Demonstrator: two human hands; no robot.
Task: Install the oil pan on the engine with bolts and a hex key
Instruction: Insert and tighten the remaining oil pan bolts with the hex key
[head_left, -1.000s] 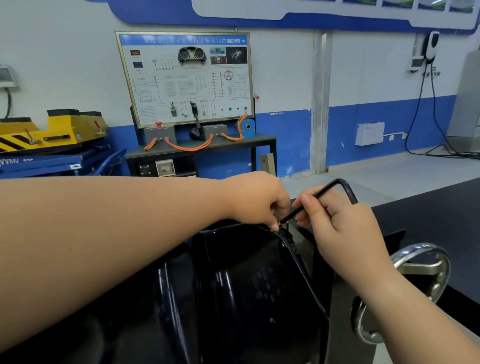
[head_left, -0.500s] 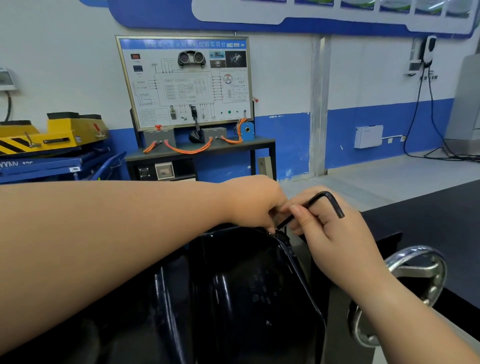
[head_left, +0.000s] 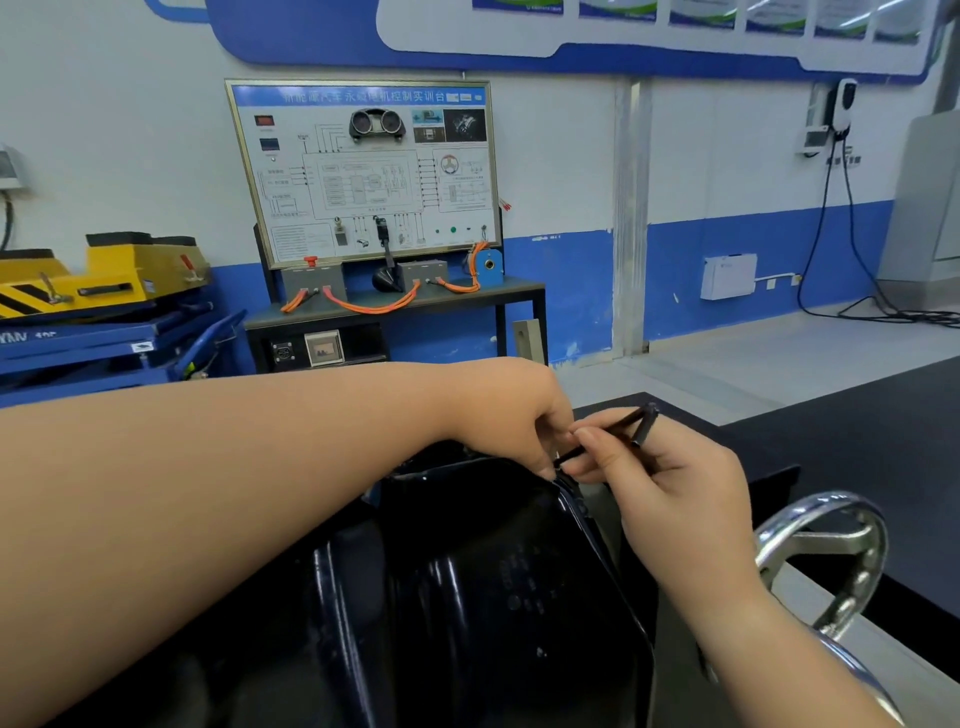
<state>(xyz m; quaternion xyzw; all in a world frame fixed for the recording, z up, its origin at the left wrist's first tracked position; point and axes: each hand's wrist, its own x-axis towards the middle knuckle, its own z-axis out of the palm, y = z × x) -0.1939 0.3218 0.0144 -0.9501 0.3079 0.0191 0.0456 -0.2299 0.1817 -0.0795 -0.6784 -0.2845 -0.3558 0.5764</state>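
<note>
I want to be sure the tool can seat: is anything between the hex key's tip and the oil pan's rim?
No separate obstacle shows. The hex key, held by the right hand, slants down to the oil pan's far rim corner. There the left hand's fingertips crowd its tip and hide the contact point.

Automotive training workshop: wiring trainer board, lift.

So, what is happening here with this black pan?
A person works at the far corner of the oil pan. The right hand grips a hex key, whose tip points down at the pan's rim. The left hand curls its fingers at the same spot; what they pinch is hidden, and no bolt shows.
</note>
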